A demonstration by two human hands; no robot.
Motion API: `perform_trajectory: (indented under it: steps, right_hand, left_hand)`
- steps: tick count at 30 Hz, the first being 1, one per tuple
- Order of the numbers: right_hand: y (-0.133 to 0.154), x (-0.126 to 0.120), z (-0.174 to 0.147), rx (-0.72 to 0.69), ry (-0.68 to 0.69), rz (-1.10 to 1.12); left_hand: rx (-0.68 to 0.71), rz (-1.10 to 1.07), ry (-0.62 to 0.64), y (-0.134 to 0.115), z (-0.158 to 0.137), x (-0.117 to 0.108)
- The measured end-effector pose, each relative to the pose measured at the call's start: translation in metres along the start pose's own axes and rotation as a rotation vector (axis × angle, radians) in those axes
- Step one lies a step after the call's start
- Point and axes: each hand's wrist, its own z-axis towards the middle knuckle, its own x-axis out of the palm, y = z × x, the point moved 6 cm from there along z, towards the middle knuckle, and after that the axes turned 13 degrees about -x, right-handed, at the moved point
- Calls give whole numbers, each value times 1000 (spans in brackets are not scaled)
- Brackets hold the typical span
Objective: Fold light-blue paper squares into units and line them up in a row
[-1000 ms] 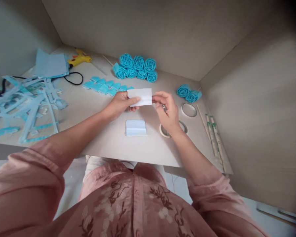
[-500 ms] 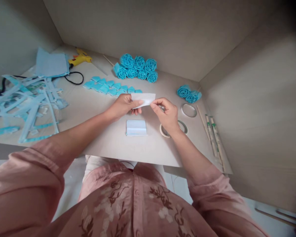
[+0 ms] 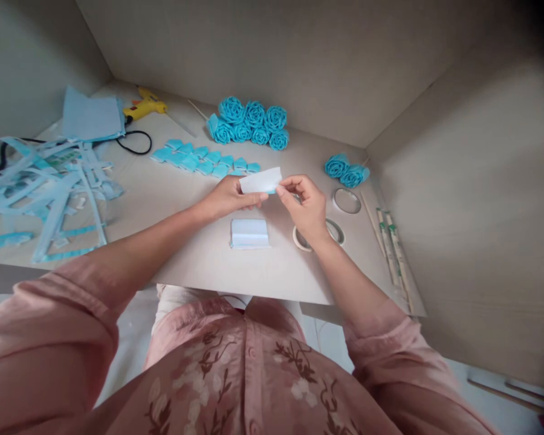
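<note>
Between my two hands, above the table, is a small white fabric piece (image 3: 262,180) with a strip of blue showing along its lower edge. My left hand (image 3: 234,196) grips its left end, thumb across the front and fingers behind. At the lower right corner, my right hand (image 3: 304,202) pinches it between thumb and fingertips. Below them a stack of pale blue cut pieces (image 3: 249,233) lies on the table. Two rows of folded blue petals (image 3: 204,160) lie just beyond my left hand.
Blue rosettes (image 3: 254,124) stand in a cluster at the back; two more (image 3: 347,169) are at right. Tape rolls (image 3: 347,200) and wrapped sticks (image 3: 394,248) lie on the right. A yellow glue gun (image 3: 145,106), a sheet stack (image 3: 93,115) and tangled strips (image 3: 54,193) fill the left.
The piece has tilted, its right end rising, and blue now shows along its bottom edge. My left thumb has slid to the right along it. The things on the table stay put.
</note>
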Motion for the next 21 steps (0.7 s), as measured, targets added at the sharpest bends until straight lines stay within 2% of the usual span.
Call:
perform_trajectory:
  steps: [5, 13, 18, 21]
  right_hand:
    - [0, 0, -1, 1, 0, 19]
    - [-1, 10, -1, -16, 169, 55]
    - [-2, 9, -2, -16, 171, 12]
    - [-1, 9, -2, -32, 159, 15]
  left_hand:
    - [42, 9, -25, 1, 1, -2]
    - [69, 75, -38, 0, 0, -1]
    - [59, 56, -16, -2, -1, 1]
    - [52, 29, -58, -1, 1, -3]
